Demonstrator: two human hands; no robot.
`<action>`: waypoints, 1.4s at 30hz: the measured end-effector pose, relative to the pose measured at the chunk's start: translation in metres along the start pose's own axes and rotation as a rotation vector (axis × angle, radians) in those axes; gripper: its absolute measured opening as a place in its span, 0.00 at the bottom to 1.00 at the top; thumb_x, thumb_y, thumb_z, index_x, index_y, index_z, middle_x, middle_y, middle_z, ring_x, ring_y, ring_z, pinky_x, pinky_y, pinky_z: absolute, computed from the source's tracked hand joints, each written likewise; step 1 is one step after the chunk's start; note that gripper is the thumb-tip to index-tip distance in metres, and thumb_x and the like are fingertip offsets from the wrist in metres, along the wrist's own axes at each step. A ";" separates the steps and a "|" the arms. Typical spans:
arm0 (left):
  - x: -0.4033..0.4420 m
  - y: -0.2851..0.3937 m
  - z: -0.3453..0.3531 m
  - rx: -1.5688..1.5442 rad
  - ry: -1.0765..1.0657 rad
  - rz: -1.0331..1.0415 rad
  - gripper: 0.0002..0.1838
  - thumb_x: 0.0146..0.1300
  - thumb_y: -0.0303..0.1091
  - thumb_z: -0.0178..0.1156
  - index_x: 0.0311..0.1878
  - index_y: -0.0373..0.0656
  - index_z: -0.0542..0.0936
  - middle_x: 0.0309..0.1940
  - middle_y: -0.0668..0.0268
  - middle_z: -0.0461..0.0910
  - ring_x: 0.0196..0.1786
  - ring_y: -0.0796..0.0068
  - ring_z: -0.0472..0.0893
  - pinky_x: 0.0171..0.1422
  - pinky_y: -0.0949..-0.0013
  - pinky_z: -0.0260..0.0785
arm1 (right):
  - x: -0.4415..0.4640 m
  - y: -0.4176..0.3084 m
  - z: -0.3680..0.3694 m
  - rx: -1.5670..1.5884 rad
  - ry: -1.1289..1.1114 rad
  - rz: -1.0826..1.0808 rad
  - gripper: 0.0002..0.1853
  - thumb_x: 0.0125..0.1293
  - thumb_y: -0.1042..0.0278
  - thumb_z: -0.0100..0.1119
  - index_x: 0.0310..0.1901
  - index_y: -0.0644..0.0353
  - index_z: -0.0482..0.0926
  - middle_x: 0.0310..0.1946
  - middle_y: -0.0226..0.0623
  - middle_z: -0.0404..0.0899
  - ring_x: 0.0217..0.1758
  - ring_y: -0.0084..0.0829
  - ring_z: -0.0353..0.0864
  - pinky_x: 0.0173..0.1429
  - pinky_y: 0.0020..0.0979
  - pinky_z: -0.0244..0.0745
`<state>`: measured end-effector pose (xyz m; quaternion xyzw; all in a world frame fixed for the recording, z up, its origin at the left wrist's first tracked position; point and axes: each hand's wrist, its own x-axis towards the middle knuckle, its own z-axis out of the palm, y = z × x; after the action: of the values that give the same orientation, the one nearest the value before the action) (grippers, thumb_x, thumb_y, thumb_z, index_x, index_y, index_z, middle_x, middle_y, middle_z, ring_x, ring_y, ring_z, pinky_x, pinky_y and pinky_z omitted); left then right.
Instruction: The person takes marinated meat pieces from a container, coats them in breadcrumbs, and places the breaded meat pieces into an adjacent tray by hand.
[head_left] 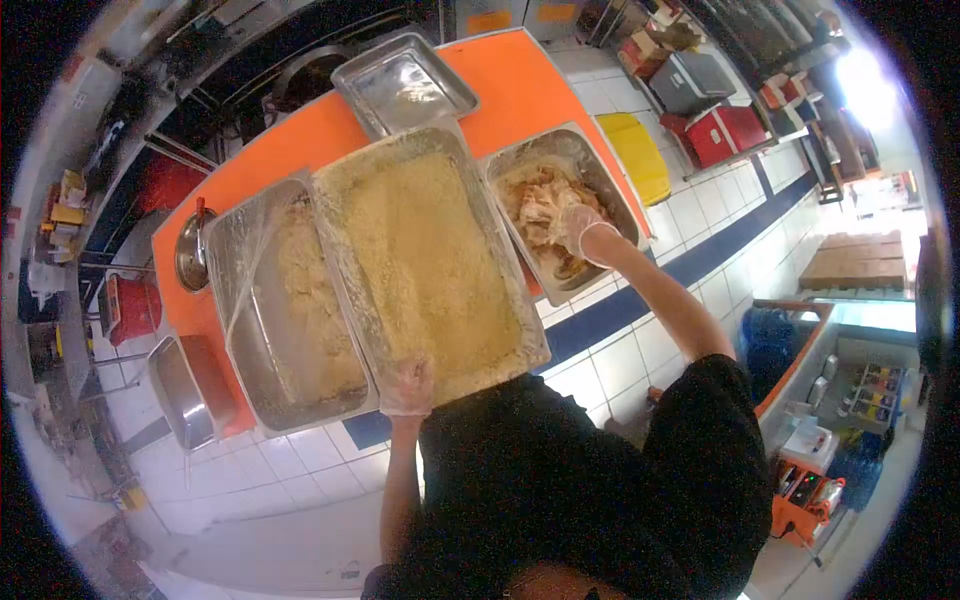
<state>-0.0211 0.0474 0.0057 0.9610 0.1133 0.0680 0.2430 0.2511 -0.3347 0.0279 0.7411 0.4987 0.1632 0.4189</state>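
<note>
My right hand (588, 236), in a clear plastic glove, reaches into a deep metal pan. Its fingers are closed on raw chicken pieces (545, 207) there, and the fingertips are partly hidden among the meat. My left hand (408, 388), also gloved, is at the near left corner of a large metal tray (343, 285) with its fingers curled over the rim. Pale yellow breading flour (425, 250) fills that tray. To its left, another metal pan (365, 408) holds clumpy floured pieces (318, 310), partly under a clear plastic sheet.
All pans stand on an orange table (510, 85). A shiny metal pan (405, 85) lies at the far edge, and a small one (183, 395) at the left. A round lid (190, 255) is nearby. Beyond the right edge are a yellow bin (635, 160) and a red cooler (725, 135).
</note>
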 end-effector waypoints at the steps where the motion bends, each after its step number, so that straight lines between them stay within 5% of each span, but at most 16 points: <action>1: -0.003 -0.003 0.004 0.033 0.110 0.074 0.09 0.57 0.44 0.66 0.36 0.52 0.82 0.26 0.60 0.79 0.26 0.55 0.79 0.29 0.56 0.72 | -0.005 -0.024 0.041 0.118 -0.060 -0.022 0.15 0.58 0.71 0.54 0.43 0.72 0.78 0.41 0.48 0.81 0.45 0.43 0.81 0.49 0.38 0.76; 3: -0.009 -0.015 0.015 0.020 0.086 0.067 0.10 0.57 0.44 0.65 0.37 0.51 0.82 0.26 0.60 0.79 0.25 0.56 0.79 0.30 0.56 0.72 | -0.012 -0.039 0.059 0.241 -0.122 -0.046 0.13 0.58 0.72 0.53 0.43 0.70 0.79 0.40 0.45 0.81 0.44 0.41 0.82 0.47 0.38 0.77; 6: -0.005 -0.012 0.014 -0.049 0.038 0.021 0.10 0.57 0.44 0.65 0.39 0.51 0.82 0.26 0.60 0.80 0.26 0.56 0.79 0.31 0.56 0.72 | 0.000 -0.005 0.028 -0.218 -0.074 0.040 0.12 0.65 0.62 0.50 0.46 0.54 0.79 0.42 0.36 0.82 0.48 0.29 0.80 0.51 0.30 0.75; 9: 0.000 0.003 -0.002 -0.144 -0.002 -0.023 0.10 0.58 0.45 0.65 0.38 0.51 0.82 0.27 0.60 0.80 0.27 0.56 0.80 0.30 0.55 0.72 | 0.058 0.046 -0.007 0.430 -0.374 -0.490 0.12 0.65 0.62 0.53 0.44 0.57 0.80 0.40 0.38 0.83 0.44 0.32 0.82 0.49 0.32 0.77; 10: 0.002 0.006 -0.006 -0.196 -0.008 -0.022 0.10 0.58 0.45 0.65 0.37 0.51 0.81 0.27 0.60 0.80 0.27 0.56 0.80 0.30 0.55 0.72 | 0.059 0.019 0.028 0.657 0.005 -0.099 0.11 0.63 0.64 0.55 0.42 0.58 0.82 0.38 0.39 0.84 0.40 0.35 0.83 0.45 0.34 0.79; 12: 0.000 -0.005 0.005 -0.133 -0.006 0.029 0.10 0.58 0.46 0.65 0.38 0.52 0.81 0.26 0.60 0.81 0.27 0.56 0.80 0.30 0.54 0.72 | 0.069 0.010 0.024 0.849 0.389 0.325 0.10 0.61 0.66 0.58 0.40 0.58 0.83 0.36 0.39 0.85 0.37 0.37 0.85 0.41 0.36 0.81; 14: -0.003 -0.019 0.018 -0.072 0.005 0.087 0.10 0.59 0.46 0.65 0.38 0.53 0.81 0.26 0.61 0.81 0.27 0.56 0.81 0.29 0.54 0.72 | 0.108 0.043 -0.044 0.969 -0.610 0.605 0.07 0.60 0.68 0.60 0.36 0.60 0.85 0.39 0.39 0.85 0.41 0.39 0.86 0.43 0.35 0.81; 18: -0.004 -0.013 0.011 0.032 0.003 0.023 0.10 0.59 0.48 0.64 0.39 0.57 0.81 0.26 0.60 0.81 0.26 0.55 0.81 0.29 0.53 0.73 | 0.134 0.020 0.018 0.933 -0.529 0.580 0.06 0.59 0.69 0.61 0.33 0.61 0.85 0.42 0.39 0.85 0.44 0.39 0.86 0.43 0.34 0.81; 21: -0.003 -0.004 0.002 0.111 -0.031 -0.039 0.11 0.59 0.49 0.63 0.40 0.57 0.81 0.26 0.59 0.81 0.28 0.55 0.81 0.30 0.53 0.73 | 0.113 0.032 0.036 0.782 -0.535 0.261 0.08 0.60 0.69 0.61 0.38 0.62 0.84 0.39 0.37 0.86 0.42 0.36 0.86 0.43 0.32 0.80; 23: -0.006 -0.005 0.007 0.123 -0.036 -0.093 0.11 0.59 0.49 0.63 0.39 0.55 0.81 0.26 0.59 0.80 0.29 0.54 0.81 0.31 0.54 0.73 | 0.084 0.044 0.037 2.135 0.100 1.019 0.09 0.57 0.69 0.62 0.40 0.59 0.82 0.42 0.34 0.84 0.46 0.34 0.82 0.49 0.36 0.77; 25: -0.002 -0.013 0.010 -0.217 -0.096 -0.067 0.13 0.59 0.49 0.63 0.38 0.51 0.81 0.26 0.58 0.80 0.30 0.54 0.81 0.33 0.55 0.73 | 0.060 0.050 0.056 2.131 0.102 1.015 0.10 0.57 0.69 0.61 0.41 0.59 0.82 0.43 0.34 0.84 0.46 0.34 0.82 0.49 0.36 0.77; 30: 0.001 -0.002 0.002 -0.131 -0.014 -0.055 0.14 0.58 0.47 0.65 0.36 0.47 0.82 0.27 0.58 0.80 0.30 0.54 0.80 0.34 0.55 0.72 | 0.058 0.062 0.095 1.736 0.122 1.116 0.10 0.59 0.68 0.60 0.43 0.58 0.81 0.45 0.35 0.82 0.48 0.34 0.81 0.50 0.37 0.77; 35: -0.019 -0.039 0.042 -0.165 0.082 -0.015 0.12 0.57 0.47 0.66 0.37 0.50 0.83 0.28 0.59 0.81 0.30 0.56 0.81 0.33 0.54 0.72 | 0.101 0.041 0.110 1.079 -0.265 0.853 0.11 0.60 0.67 0.59 0.44 0.58 0.80 0.47 0.36 0.81 0.50 0.35 0.80 0.52 0.37 0.76; 38: -0.016 -0.045 0.042 0.038 0.134 0.248 0.11 0.58 0.47 0.65 0.37 0.52 0.84 0.28 0.60 0.81 0.29 0.56 0.80 0.32 0.56 0.72 | 0.148 0.004 0.104 0.968 -0.475 0.760 0.12 0.61 0.66 0.58 0.46 0.57 0.80 0.49 0.37 0.80 0.51 0.35 0.79 0.52 0.38 0.76; 40: 0.005 0.009 -0.008 -0.027 -0.032 -0.032 0.10 0.58 0.48 0.65 0.36 0.54 0.84 0.28 0.62 0.81 0.28 0.57 0.80 0.31 0.57 0.72 | 0.172 -0.020 0.102 0.982 -0.544 0.731 0.12 0.62 0.66 0.58 0.46 0.57 0.80 0.50 0.37 0.80 0.51 0.35 0.79 0.53 0.38 0.75; 42: -0.001 0.001 0.003 0.021 -0.040 -0.045 0.10 0.58 0.48 0.65 0.37 0.54 0.84 0.28 0.62 0.81 0.29 0.58 0.80 0.30 0.58 0.72 | 0.188 -0.034 0.102 1.016 -0.574 0.693 0.13 0.62 0.65 0.57 0.47 0.57 0.79 0.51 0.38 0.79 0.52 0.35 0.79 0.53 0.38 0.75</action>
<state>-0.0214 0.0452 0.0031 0.9618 0.1308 0.0422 0.2367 0.3827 -0.2121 -0.0925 0.9769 0.1160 -0.1698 0.0581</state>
